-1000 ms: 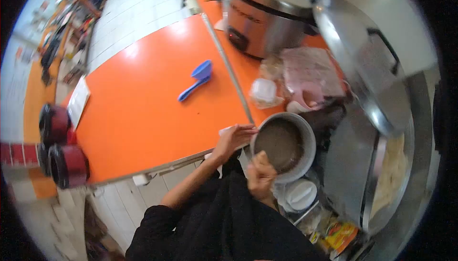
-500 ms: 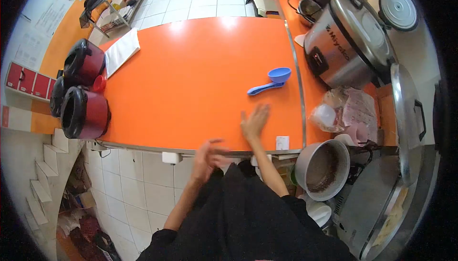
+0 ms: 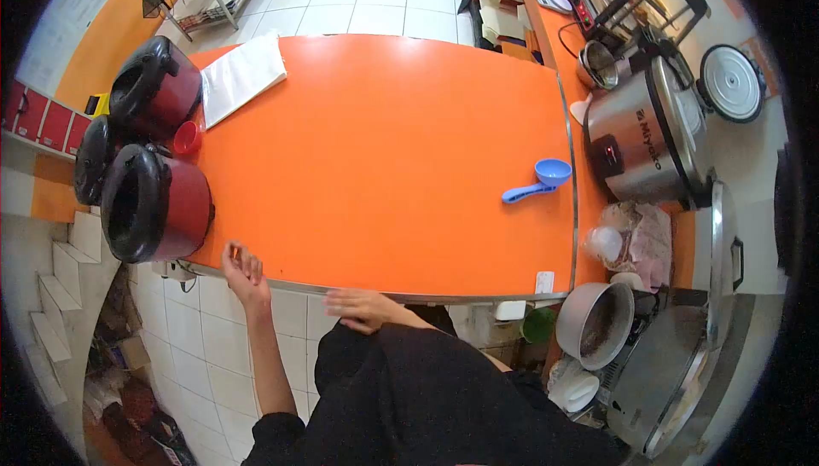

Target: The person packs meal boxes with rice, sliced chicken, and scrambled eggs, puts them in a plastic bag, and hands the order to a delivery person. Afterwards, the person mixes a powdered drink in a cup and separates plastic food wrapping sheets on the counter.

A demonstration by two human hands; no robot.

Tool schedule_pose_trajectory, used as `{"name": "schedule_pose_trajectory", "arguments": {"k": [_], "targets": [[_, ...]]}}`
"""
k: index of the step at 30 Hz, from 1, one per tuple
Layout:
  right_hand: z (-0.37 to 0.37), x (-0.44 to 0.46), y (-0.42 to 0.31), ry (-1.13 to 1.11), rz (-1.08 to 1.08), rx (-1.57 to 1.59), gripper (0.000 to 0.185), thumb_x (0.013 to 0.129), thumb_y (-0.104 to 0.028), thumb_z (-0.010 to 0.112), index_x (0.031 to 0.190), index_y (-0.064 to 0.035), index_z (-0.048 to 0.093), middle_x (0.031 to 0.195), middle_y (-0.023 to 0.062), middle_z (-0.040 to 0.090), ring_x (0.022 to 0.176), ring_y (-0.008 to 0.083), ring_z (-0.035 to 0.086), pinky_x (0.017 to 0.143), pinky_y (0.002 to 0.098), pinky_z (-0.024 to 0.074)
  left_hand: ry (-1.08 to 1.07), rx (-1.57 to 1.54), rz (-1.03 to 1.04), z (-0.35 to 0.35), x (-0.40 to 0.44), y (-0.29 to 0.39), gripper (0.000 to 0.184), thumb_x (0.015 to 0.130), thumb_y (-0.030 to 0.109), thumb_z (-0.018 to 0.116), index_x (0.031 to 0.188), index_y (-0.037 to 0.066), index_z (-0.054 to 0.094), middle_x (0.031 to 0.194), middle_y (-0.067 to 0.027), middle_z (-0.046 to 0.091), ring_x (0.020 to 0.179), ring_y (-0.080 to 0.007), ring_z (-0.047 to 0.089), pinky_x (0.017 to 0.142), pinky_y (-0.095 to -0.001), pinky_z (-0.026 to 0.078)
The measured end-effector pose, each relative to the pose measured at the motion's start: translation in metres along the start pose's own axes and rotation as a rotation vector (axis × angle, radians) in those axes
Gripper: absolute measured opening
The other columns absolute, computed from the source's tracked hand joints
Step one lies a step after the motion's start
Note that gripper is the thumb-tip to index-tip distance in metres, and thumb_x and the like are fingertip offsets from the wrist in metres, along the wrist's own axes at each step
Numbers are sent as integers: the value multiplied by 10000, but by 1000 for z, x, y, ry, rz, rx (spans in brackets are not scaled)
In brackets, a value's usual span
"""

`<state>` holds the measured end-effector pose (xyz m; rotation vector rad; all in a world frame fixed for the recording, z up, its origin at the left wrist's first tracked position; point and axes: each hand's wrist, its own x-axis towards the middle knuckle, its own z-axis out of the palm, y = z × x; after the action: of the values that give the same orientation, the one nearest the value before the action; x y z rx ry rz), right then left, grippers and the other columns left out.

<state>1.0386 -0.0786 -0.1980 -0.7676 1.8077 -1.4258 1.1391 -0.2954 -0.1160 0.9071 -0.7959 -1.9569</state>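
Near the left front corner of the orange table [image 3: 384,150], my left hand [image 3: 246,277] is raised with loosely bent fingers and nothing in it. The closest thing to it is the front dark red pot-like container [image 3: 183,210] with a black rim, a little apart. My right hand [image 3: 363,307] is at the front edge, close to my dark clothing, fingers stretched toward the left and holding nothing. A blue scoop [image 3: 553,173] lies on the right side of the table, its handle pointing left, away from both hands.
Several dark red containers stand at the left, with a red cup [image 3: 187,138] and white sheets [image 3: 245,79] beside them. A large Miyako cooker [image 3: 640,138], a plastic bag [image 3: 644,244] and a metal pot [image 3: 580,329] line the right. A white label [image 3: 544,282] lies near the front edge.
My left hand has moved left toward the red containers. My right hand has drawn back from the tabletop to the front edge, also leftward. The view has shifted, with the scoop now farther right.
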Motion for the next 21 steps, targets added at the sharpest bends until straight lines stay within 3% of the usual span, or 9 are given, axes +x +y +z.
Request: {"name": "schedule_pose_trajectory", "arguments": {"k": [2,4,7,9,10,13,16,18,21], "targets": [[3,18,58,-67,-766,-692,315,773,-48,500,1078,20,539,1140,176,534,1060,305,523,894,408,430,-33,136,34,-2,32,-9,256,931,275,378,792,88,485,505,35,256,367,-39,167,348,-199,163],[-82,43,58,347,-440,-848,388,748,-17,463,1131,29,501,1176,218,492,1139,365,439,977,433,346,-49,336,-22,2,63,-14,241,911,265,427,813,60,505,527,37,330,404,-59,252,391,-208,227],[-209,53,65,910,-44,-1289,481,779,-152,528,1240,-35,460,1383,203,285,1270,418,235,1048,507,205,-204,1003,446,-3,135,-44,221,888,226,467,877,11,515,559,3,435,449,-113,381,442,-249,316],[-239,37,39,1072,417,-1278,503,753,-125,564,1244,-66,467,1438,176,159,1275,429,209,1044,521,196,-246,1328,345,8,164,-44,210,871,178,472,950,-13,508,686,-64,515,579,-180,485,540,-317,392],[-255,27,47,1045,434,-1220,505,748,-101,560,1243,-63,467,1443,173,136,1270,436,214,1043,522,197,-276,1489,294,15,179,-46,220,862,154,474,986,-25,504,749,-97,555,644,-214,537,590,-350,430],[-293,-7,88,1009,417,-1123,505,731,-37,540,1232,-54,474,1452,171,90,1256,453,227,1037,527,202,-397,1748,722,1,264,-77,385,827,112,474,1192,-3,430,1098,-206,510,986,-299,530,829,-392,434],[-319,-54,113,1005,344,-1161,482,721,-17,521,1202,-45,493,1444,186,107,1254,459,229,1031,542,203,-376,1799,1017,8,329,-92,568,793,68,480,1329,31,297,1349,-226,299,1223,-352,344,1007,-406,321],[-332,-76,112,959,321,-1152,458,721,-33,520,1179,-33,500,1434,197,141,1263,459,221,1032,562,195,-311,2005,968,25,361,-90,617,789,50,476,1359,37,240,1385,-221,244,1257,-355,294,1032,-402,292],[-310,-58,66,1073,671,-1443,424,723,-10,509,1146,-21,514,1411,184,224,1270,399,249,1049,474,226,-263,2017,975,39,398,-96,591,800,25,447,1357,30,250,1382,-222,263,1252,-364,306,1025,-408,302]]}}
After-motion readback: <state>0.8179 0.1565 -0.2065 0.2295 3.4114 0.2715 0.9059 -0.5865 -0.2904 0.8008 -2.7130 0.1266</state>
